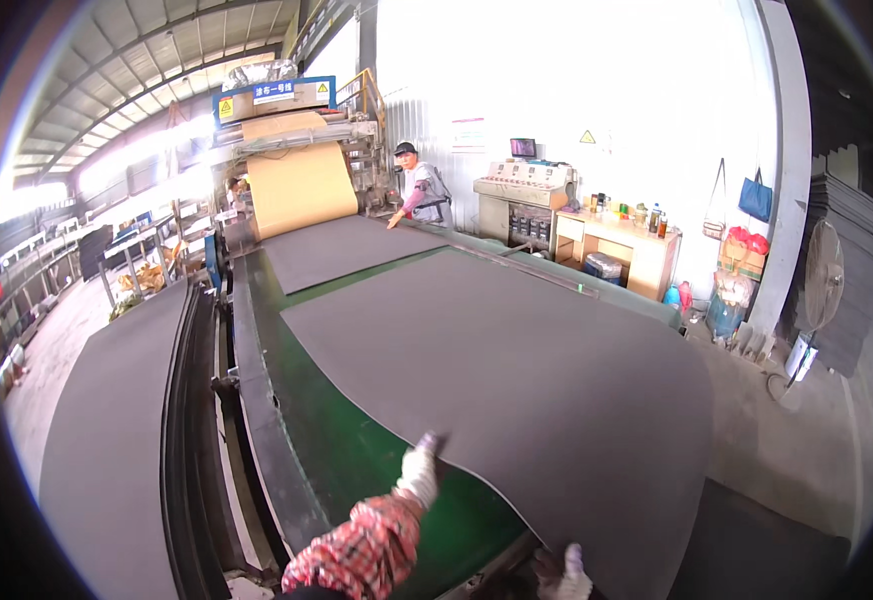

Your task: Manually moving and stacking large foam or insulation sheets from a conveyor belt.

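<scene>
Green conveyor belt (332, 425): beneath dark grey sheet (517, 370)
Sheet edge: touching gloved left grip (420, 475); near corner at right grip (565, 578)
Grips: cannot tell whether closed
Brown carton (741, 263): red bundles (758, 243) at its top

A ribbed roof (137, 60) spans the hall's upper left, above windows (32, 203) glaring with white light. To the right, a bright white wall (677, 90) carries a yellow triangular sign (587, 137) and a hanging blue bag (755, 198). Against it stands a control console (517, 188) with a small screen (523, 148); just beside it, a wooden desk (632, 250) holds jars along its back edge and bottles (658, 220) near its right end. Past a pale pillar (779, 170), a fan (821, 275) stands on the grey floor (757, 420).
</scene>
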### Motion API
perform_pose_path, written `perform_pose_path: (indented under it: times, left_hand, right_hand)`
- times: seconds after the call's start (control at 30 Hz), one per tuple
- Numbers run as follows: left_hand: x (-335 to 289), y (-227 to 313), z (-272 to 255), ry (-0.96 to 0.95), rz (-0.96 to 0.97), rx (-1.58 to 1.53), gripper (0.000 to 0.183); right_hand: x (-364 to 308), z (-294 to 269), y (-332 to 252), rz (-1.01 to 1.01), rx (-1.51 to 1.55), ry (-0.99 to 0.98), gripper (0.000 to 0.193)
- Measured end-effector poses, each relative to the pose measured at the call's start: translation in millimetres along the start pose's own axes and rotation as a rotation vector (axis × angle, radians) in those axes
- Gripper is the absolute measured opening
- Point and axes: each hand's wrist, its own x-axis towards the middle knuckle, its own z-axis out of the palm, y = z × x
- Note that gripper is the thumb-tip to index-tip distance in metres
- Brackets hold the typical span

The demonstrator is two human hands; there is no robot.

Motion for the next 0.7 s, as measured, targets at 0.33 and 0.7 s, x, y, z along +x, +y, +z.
perform_pose_path:
  times: [0.33,0.7]
  left_hand:
    - [69,13,-82,0.266,-0.04,0.361,0.022]
    - [-17,-5,-20,0.027,0.699,0.945,0.052]
  right_hand:
    - [-74,-14,0,1.204,2.246,0.503,0.057]
    - [-68,3,35,1.061,1.285,-0.335,0.051]
